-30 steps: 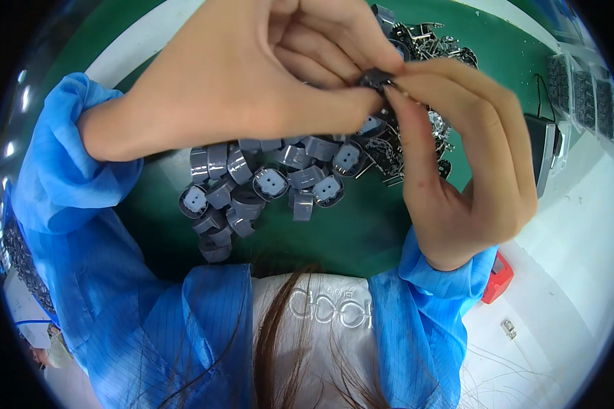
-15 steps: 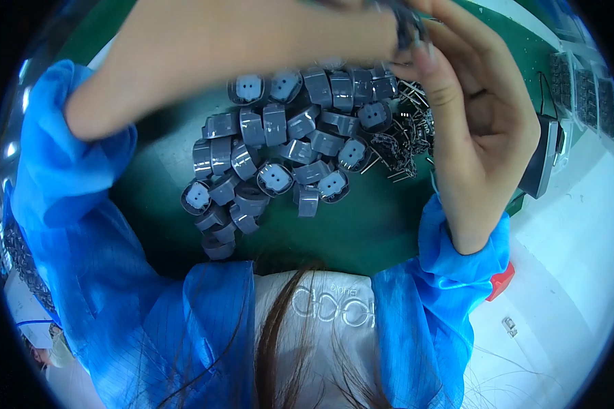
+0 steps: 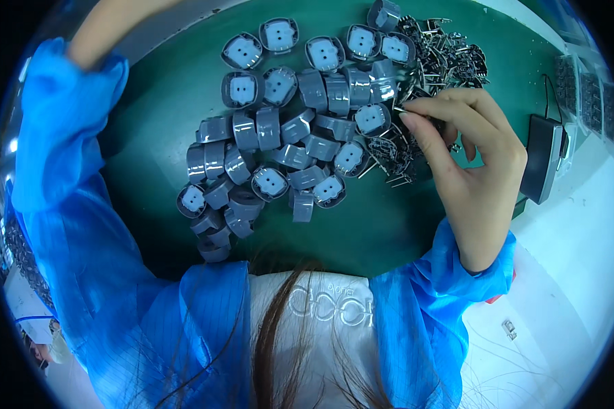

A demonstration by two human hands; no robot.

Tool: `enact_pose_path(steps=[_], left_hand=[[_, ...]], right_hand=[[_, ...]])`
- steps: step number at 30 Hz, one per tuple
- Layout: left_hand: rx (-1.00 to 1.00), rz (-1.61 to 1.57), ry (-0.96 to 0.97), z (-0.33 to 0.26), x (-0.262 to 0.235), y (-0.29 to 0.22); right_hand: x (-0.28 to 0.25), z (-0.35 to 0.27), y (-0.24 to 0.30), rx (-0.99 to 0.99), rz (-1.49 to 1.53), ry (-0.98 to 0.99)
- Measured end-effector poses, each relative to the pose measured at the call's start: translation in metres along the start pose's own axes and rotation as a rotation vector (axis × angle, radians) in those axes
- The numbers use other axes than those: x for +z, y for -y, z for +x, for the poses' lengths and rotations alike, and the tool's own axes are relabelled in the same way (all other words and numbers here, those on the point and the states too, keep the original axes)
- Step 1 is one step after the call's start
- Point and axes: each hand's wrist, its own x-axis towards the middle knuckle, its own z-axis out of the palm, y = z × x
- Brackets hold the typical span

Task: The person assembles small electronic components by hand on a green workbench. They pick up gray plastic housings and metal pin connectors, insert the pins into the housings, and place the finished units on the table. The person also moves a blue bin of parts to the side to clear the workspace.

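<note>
My right hand (image 3: 467, 146) is over the right side of the green work surface, thumb and forefinger pinched on a small dark part with a shiny metal pin (image 3: 398, 109). Under and beyond the fingers lies a heap of small dark parts with metal pins (image 3: 450, 58). To its left are many grey plastic housings (image 3: 268, 128), some on their sides, others showing a pale blue inner face with small holes (image 3: 323, 53). My left forearm (image 3: 119, 24) runs out past the top edge, so the left hand is out of sight.
A dark flat box-shaped device (image 3: 542, 158) with a thin cable stands at the right edge of the green surface (image 3: 164, 177). Beyond it are clear trays of dark parts (image 3: 587, 95). A small clear piece (image 3: 509, 330) lies on the white surface at lower right.
My hands were together near the top with a dark part between them. Now they are apart: the left has gone out past the top edge, and the right has dropped to the pin heap.
</note>
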Motion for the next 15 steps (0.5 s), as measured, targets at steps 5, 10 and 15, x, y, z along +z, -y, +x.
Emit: enact_pose_path(steps=[5,10,15], left_hand=[[-0.142,-0.481,0.593,-0.015,-0.014,-0.015],[-0.268,-0.476,0.638,-0.011,-0.019,-0.021],[-0.354,-0.429,0.679,0.002,-0.032,-0.032]], right_hand=[[-0.002,0.007,0.003,-0.109,0.018,-0.089],[-0.004,0.005,0.005,-0.072,-0.042,-0.092],[0.002,0.002,0.005,-0.06,-0.056,-0.044]])
